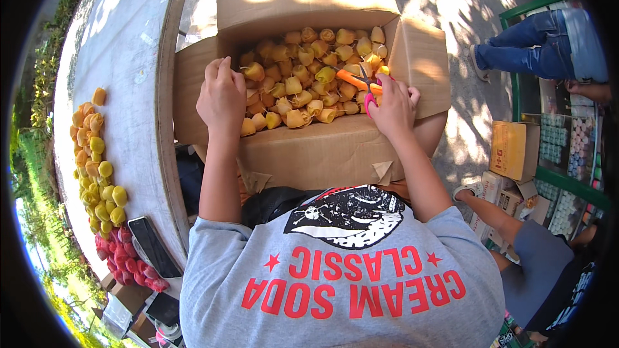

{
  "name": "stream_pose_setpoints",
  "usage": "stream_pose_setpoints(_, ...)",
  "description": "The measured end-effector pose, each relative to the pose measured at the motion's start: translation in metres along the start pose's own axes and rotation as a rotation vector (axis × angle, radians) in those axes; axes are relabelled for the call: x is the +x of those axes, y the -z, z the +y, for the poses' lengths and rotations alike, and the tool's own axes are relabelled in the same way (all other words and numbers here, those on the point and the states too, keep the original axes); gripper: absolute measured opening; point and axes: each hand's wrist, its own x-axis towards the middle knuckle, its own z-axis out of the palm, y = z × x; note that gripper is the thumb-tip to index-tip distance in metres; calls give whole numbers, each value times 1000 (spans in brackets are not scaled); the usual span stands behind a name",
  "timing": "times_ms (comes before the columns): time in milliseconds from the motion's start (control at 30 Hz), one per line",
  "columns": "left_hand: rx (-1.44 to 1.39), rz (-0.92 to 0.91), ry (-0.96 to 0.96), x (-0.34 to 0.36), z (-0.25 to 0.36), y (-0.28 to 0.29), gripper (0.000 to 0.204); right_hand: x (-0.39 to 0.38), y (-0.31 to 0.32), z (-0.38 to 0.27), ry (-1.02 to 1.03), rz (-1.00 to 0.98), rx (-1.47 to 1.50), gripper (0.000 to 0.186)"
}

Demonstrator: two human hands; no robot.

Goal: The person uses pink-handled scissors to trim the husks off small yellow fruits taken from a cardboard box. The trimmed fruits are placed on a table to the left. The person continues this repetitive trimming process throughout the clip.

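Note:
A cardboard box point(316, 148) stands open before me, filled with small yellow-orange, bud-shaped bundles point(298, 84) that look wrapped or tied. My left hand point(221, 93) is over the box's left side, fingers curled together near the flap; anything in them is hidden. At the right side of the box, my right hand point(396, 108) grips a pair of scissors point(371, 100) with pink handles, the blades spread and pointing away over the bundles. An orange stick-like thing point(351, 80) with a dark tip lies across by the blades; whether my hand holds it, I cannot tell.
On the left, a pale table point(129, 58) carries a row of orange and yellow bundles point(97, 174), red ones point(129, 261) and a phone point(155, 247). At right are two people point(541, 45), a green-framed shelf point(561, 183) and small cartons point(509, 148).

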Motion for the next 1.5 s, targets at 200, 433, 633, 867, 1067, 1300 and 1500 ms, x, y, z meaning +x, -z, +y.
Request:
stream_pose_setpoints(200, -379, -498, -269, -5, 73, -9, 13, -6, -19, 22, 61, 496, 288, 49)
stream_pose_setpoints(433, -19, -1041, -996, -69, 152, -117, 15, -6, -22, 23, 85, 503, 335, 50)
stream_pose_setpoints(633, 39, -1171, -917, -77, 164, -128, 21, -11, -25, 28, 48, 513, 425, 51)
stream_pose_setpoints(867, -149, -1092, -785, -78, 145, -122, 23, -17, -34, 33, 28, 533, 613, 50)
stream_pose_setpoints(1067, -62, -1107, -948, -81, 150, -128, 25, -19, -34, 35, -13, 519, 654, 50)
stream_pose_setpoints(1300, 77, -1111, -885, -98, 159, -156, 27, -19, -33, 33, -8, 479, 622, 50)
stream_pose_setpoints(1500, -210, -1259, -806, -63, 150, -115, 33, -18, -31, 34, -19, 475, 611, 49)
